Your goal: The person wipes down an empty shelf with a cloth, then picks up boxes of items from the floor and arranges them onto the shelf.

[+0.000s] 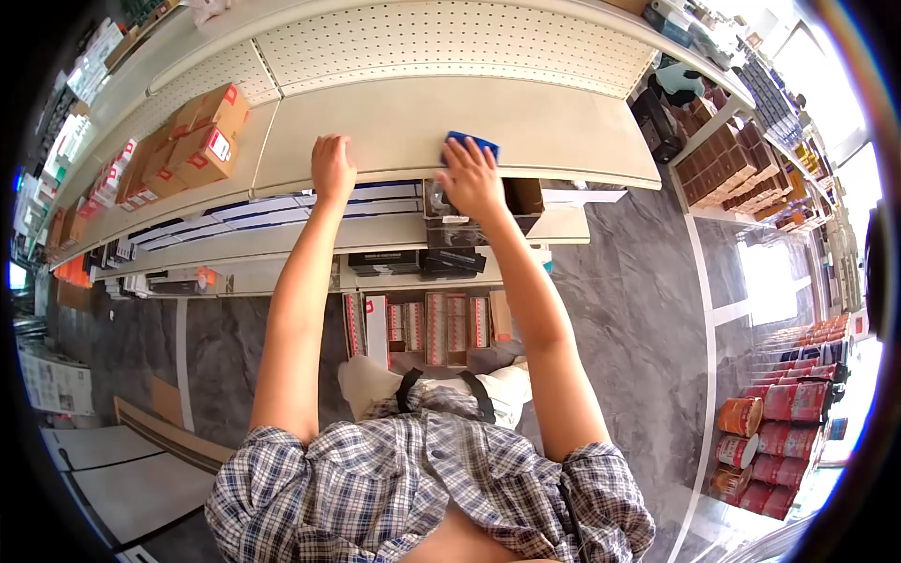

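Down on the shelf (394,122), the right hand (472,178) covers a blue pad (485,145).
Its fingers lie spread; the left hand (333,169) curls loosely, empty.

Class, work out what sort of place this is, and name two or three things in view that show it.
Most likely a shop, or perhaps its stockroom. The clues are the long shelf backed by pegboard, the cardboard boxes grouped on it, and the stacked red containers.

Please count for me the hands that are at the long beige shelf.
2: the left hand at the shelf's front edge, the right hand on the blue item.
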Motion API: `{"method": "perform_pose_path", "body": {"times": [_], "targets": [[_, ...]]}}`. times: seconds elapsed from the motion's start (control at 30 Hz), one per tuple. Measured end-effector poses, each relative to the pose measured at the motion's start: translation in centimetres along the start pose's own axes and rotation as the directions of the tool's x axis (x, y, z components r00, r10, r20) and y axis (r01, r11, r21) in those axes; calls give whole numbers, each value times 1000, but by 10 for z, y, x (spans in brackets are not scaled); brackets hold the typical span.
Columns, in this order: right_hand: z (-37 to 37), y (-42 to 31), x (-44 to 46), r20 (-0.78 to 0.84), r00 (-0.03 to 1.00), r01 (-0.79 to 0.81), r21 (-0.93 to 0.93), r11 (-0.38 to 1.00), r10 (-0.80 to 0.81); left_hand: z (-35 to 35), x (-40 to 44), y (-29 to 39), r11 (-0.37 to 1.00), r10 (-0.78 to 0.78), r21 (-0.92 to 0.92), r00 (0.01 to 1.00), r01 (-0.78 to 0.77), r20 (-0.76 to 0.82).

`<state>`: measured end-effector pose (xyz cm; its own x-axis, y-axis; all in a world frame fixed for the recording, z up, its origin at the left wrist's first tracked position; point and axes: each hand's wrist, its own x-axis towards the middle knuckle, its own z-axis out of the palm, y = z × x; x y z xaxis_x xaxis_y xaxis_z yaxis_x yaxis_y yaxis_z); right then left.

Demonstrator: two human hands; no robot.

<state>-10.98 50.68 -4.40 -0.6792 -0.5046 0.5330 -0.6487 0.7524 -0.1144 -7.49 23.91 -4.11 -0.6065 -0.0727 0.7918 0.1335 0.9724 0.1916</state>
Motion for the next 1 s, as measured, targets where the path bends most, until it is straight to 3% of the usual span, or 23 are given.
{"method": "perform_pose_path", "body": {"times": [0.07, 0.17, 0.3, 0.43, 0.57, 0.63, 0.67, 0.77, 0.87, 1.0], "targets": [[-3, 9, -8, -35, 997, 68, 42, 997, -66, 3, 1, 22, 998, 61, 29, 998, -60, -14], [-29, 61, -32, -27, 994, -103, -47, 994, 102, 10, 3, 52, 994, 102, -30, 995, -102, 15], [-53, 164, -81, -245, 910, -384, -193, 903, 335, 28, 2, 76, 990, 127, -62, 991, -124, 51], [-44, 159, -77, -311, 847, -510, -244, 825, 432, 42, 7, 107, 981, 153, -129, 985, -142, 79], [-20, 77, -46, -279, 936, -252, -102, 962, 215, 61, 16, 124, 971, 182, -176, 976, -159, 123], [-24, 31, -29, -83, 986, -142, 43, 989, 146, 65, 21, 133, 963, 199, -211, 973, -171, 118], [-19, 15, -25, -54, 994, -95, -1, 995, 95, 69, 21, 135, 961, 200, -217, 973, -171, 118], [-16, 18, -26, -100, 994, 49, 34, 998, -45, 80, 23, 137, 974, 132, -197, 988, -114, 84], [-33, 61, -38, -47, 994, -103, -45, 994, 101, 83, 21, 129, 980, 58, -193, 995, -40, 87], [-61, 142, -82, -180, 933, -330, -88, 940, 311, 83, 22, 140, 991, 52, -120, 998, -56, -35]]}}
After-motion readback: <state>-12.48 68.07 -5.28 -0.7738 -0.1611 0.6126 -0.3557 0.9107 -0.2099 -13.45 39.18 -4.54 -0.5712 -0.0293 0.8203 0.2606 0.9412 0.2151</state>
